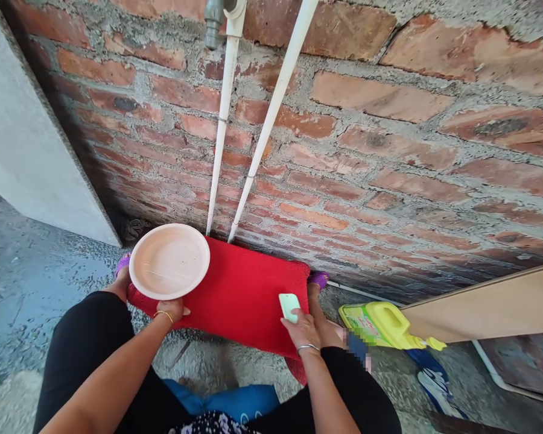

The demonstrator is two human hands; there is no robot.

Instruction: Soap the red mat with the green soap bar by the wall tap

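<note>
My left hand (172,310) grips the near rim of a round, pale pink plastic basin (169,260). The basin is over the left end of a red cloth or mat (248,289), and its inside faces me. In my right hand (302,330) is a pale green, round-cornered block (289,306) that looks like a bar of soap. That hand is over the right part of the red cloth, and my fingers hide the block's near end. The cloth lies between my feet, with its right corner hanging down.
A brick wall (298,175) with two white pipes (271,120) rises in front. At right, a yellow detergent jug (380,324) lies on its side near a tan board (489,304) and a blue-and-white shoe (438,386). A pale slab (31,120) leans at left above wet concrete (49,265).
</note>
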